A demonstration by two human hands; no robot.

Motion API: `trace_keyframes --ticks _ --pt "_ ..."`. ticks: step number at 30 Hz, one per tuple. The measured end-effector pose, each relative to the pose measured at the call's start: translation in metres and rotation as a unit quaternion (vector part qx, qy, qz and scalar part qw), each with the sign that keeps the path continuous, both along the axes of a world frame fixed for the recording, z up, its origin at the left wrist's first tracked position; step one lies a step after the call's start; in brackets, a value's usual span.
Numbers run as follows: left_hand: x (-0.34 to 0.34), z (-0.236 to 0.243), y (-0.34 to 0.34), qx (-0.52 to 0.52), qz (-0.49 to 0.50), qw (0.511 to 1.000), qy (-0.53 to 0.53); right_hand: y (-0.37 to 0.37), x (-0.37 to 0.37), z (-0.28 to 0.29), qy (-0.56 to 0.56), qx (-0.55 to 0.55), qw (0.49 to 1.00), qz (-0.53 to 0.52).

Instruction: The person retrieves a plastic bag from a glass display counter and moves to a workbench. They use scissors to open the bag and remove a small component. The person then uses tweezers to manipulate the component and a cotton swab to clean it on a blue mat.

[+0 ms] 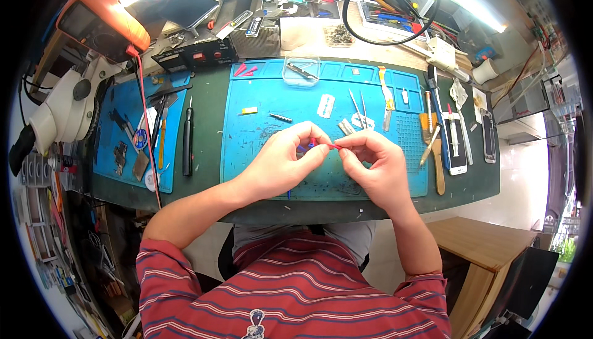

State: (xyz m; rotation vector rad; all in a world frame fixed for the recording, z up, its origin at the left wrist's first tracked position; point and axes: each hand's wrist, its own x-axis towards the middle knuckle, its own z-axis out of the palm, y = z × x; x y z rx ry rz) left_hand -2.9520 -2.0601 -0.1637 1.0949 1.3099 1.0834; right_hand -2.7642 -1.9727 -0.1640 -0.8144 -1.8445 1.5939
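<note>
Wide fisheye from the head, downward over the workbench [209,135]

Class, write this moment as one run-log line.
left hand: pinching slim red piece | right hand: pinching same piece | place: above blue work mat | beyond: double-edged razor blade

Room was open at left, crowded ahead.
From where I stood, the left hand [287,158] could pass leftward over bare blue mat [238,136]; ahead of it and the right hand [375,161], a razor blade [326,106] and tweezers [363,105] were in the way, and a wooden-handled brush [438,161] bordered the right side.
</note>
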Motion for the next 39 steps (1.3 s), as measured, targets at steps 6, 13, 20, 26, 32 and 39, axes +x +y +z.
trace_keyframes --ticks 6,13,20,26,32,39 --pt "0.003 0.001 -0.001 0.081 0.047 0.983 0.156 -0.003 -0.007 0.004 -0.036 0.242 0.969 -0.029" --pt "0.004 -0.009 -0.001 0.19 0.07 0.946 0.254 -0.009 -0.007 0.004 -0.031 0.289 0.956 -0.027" --pt "-0.005 -0.001 0.003 0.177 0.108 0.941 0.267 -0.008 -0.004 0.0 -0.013 0.264 0.964 -0.04" --pt "-0.006 0.01 0.003 0.165 0.057 0.949 0.263 -0.006 -0.001 0.001 0.004 0.243 0.968 -0.064" --pt "-0.002 0.005 0.004 0.276 0.029 0.914 0.294 -0.006 0.0 0.004 -0.008 0.253 0.967 -0.037" --pt "-0.002 0.011 -0.001 0.226 0.019 0.945 0.235 -0.005 0.008 0.003 0.003 0.041 0.999 0.011"
